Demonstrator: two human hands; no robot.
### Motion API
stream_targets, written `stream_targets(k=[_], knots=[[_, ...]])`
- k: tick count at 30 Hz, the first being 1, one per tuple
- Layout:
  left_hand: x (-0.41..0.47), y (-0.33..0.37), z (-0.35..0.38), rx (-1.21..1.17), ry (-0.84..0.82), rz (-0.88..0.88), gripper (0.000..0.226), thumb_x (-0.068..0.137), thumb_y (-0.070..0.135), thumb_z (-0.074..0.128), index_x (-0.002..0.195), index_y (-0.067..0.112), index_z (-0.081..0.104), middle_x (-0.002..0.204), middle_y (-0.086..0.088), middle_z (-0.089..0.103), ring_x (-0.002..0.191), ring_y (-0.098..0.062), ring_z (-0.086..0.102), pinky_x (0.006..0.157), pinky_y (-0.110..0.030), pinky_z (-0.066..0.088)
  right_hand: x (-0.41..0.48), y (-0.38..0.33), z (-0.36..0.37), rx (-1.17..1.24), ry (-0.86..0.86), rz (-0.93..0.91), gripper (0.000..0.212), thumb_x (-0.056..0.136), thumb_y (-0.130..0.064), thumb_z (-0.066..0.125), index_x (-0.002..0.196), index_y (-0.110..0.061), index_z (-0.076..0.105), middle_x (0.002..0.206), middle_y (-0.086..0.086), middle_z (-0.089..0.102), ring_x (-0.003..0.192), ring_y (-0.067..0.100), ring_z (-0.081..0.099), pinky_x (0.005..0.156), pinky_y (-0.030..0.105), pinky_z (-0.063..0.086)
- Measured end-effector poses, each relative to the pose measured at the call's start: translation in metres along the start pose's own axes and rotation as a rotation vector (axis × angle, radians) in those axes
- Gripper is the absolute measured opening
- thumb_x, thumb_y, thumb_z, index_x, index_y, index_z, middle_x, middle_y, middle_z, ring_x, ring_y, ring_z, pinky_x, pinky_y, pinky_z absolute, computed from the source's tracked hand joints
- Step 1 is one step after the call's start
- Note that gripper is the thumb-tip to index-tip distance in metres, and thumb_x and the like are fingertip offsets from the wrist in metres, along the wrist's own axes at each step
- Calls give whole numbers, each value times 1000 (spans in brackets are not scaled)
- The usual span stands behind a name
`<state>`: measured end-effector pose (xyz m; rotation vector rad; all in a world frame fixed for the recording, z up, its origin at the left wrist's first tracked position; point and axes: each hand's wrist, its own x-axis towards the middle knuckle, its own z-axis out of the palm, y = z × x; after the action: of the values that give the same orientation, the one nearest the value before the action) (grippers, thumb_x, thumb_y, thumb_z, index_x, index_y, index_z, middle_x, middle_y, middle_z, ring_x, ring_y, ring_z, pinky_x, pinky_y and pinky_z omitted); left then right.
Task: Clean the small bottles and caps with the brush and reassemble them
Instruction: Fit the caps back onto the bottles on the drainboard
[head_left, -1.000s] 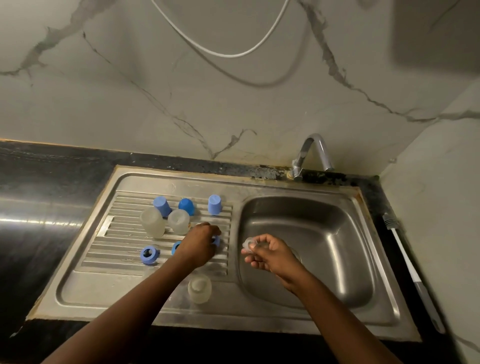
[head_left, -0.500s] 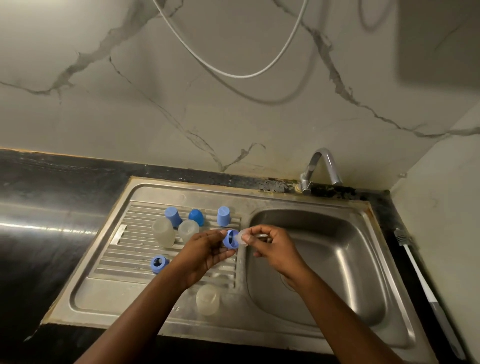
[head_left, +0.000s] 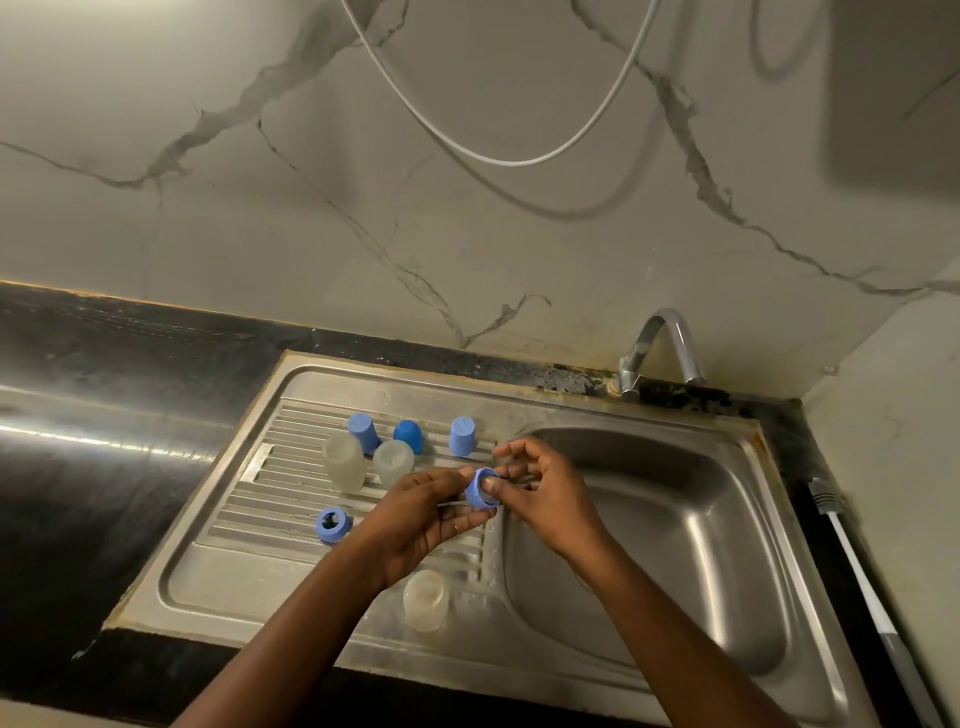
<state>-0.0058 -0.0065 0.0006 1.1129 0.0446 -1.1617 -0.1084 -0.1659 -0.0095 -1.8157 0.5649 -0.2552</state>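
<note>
Head view: closest to the front edge, one clear bottle (head_left: 426, 597) stands on the metal drain board (head_left: 249, 582), beside the left wrist. Just past it the left hand (head_left: 421, 514) and the right hand (head_left: 540, 499) meet where the drain board joins the sink bowl (head_left: 675, 545). The fingers of both hands pinch a blue ring cap (head_left: 482, 487), and the right thumb presses on its open end. A second ring cap (head_left: 332, 525) lies to the left on the ridges. Farther back stand two clear bottles (head_left: 344, 462), then three blue caps (head_left: 462, 435) in a row. The brush (head_left: 857, 571) lies on the dark surface (head_left: 104, 467) right of the sink. The tap (head_left: 660, 348) is at the back.
</note>
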Motion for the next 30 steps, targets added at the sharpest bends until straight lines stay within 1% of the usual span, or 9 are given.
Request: stream_targets(k=[3,5,8,10,13,17,20,25,30], knots=[[-2,-3,-1,-24,7,7,30,109,14,54,129,-5,66,120,-30,73,115,-41,71,90,-39,63,-4,-3,0,-13,-34,-42,24,95,-27,75,118,-32,75,110,-12,74,99,11,72,74,32,64],[-4,-3,-1,-52,14,19,31,107,16,57,128,-5,67,120,-30,72,115,-40,70,89,-37,63,-7,-5,-1,14,-81,-57,26,97,-31,72,123,-32,74,117,-12,73,103,10,72,79,31,64],[-4,-4,-2,-68,14,38,33,105,20,60,126,-4,69,119,-30,73,102,-32,74,84,-33,64,-13,-10,-1,-6,-144,-78,45,86,-39,84,128,-36,69,121,-15,72,107,5,71,89,26,60],[-2,-6,-4,-110,19,32,33,107,22,58,125,-4,69,117,-30,73,88,-28,77,82,-33,64,-15,-11,-1,-33,-133,-91,53,79,-36,90,127,-36,68,118,-15,73,105,6,72,91,29,61],[-2,-8,-8,-195,-4,-15,32,108,12,52,125,-10,67,111,-31,73,82,-29,78,83,-35,65,-15,-13,-3,-25,-89,-111,49,81,-27,88,125,-34,69,113,-14,75,102,8,73,91,36,62],[-6,-7,-8,-150,-55,-16,24,103,-1,53,116,-10,70,108,-30,72,83,-26,76,84,-32,63,-16,-18,-7,-26,-102,-127,49,82,-27,88,126,-33,69,114,-14,75,104,8,72,92,37,61],[-4,-7,-10,-146,-36,10,21,102,-1,55,115,-9,71,107,-27,72,82,-23,75,82,-28,63,-17,-21,-8,-16,-115,-131,47,82,-26,89,125,-30,71,113,-13,76,103,9,73,93,37,61],[-1,-6,-17,-63,8,56,19,102,-2,57,112,-8,72,106,-27,73,83,-24,75,78,-28,64,-21,-24,-9,-20,-139,-139,46,81,-26,90,123,-29,73,109,-12,77,101,10,74,92,35,62],[-3,-11,-17,-131,19,-11,19,103,-3,55,110,-8,71,99,-24,74,77,-21,75,73,-25,64,-23,-26,-6,-22,-106,-160,45,83,-24,88,125,-27,73,110,-12,77,103,10,74,93,36,61]])
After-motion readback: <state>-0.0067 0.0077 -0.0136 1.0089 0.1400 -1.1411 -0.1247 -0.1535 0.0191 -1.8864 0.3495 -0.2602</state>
